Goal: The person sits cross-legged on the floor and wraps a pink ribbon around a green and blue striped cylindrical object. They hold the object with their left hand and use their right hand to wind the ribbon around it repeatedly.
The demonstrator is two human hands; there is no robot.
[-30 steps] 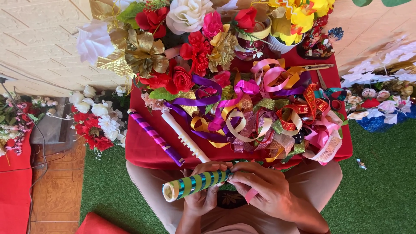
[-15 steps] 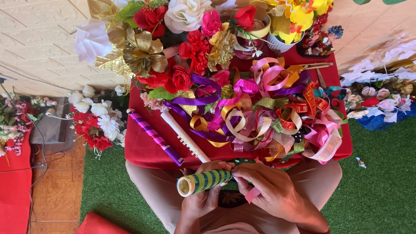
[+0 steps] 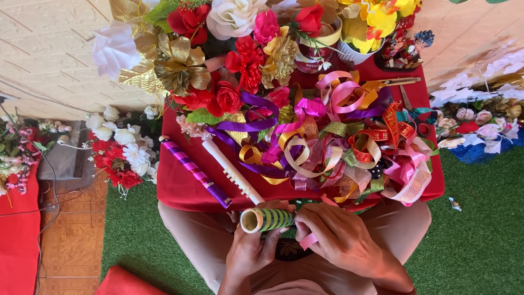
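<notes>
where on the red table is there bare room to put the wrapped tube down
The one bare patch of the red table is its near left corner, between the purple striped stick and the table edge. A thin strip runs between that stick and the white stick. The ribbon pile fills the right side, and the flowers crowd the far edge.

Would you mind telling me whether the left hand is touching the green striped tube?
Touching. The head view shows the left hand with its fingers wrapped round the green striped tube, no gap between them.
</notes>
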